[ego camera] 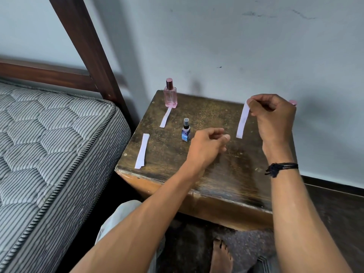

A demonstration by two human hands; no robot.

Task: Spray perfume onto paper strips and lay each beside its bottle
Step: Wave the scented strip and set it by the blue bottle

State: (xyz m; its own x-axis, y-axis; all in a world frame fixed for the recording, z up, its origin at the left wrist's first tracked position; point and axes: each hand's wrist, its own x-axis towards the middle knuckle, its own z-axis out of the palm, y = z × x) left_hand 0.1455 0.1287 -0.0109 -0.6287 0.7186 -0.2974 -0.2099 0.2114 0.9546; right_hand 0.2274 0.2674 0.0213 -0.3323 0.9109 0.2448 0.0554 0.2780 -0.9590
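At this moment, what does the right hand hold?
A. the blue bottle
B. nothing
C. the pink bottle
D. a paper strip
D: the right hand pinches the top end of a paper strip, which hangs down from its fingers.

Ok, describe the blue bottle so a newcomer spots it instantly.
Start at the dark wooden table beside the striped mattress. Near its middle, just left of the left hand, stands the blue bottle. Unlike the taller pink bottle at the back left corner, it is small and dark blue.
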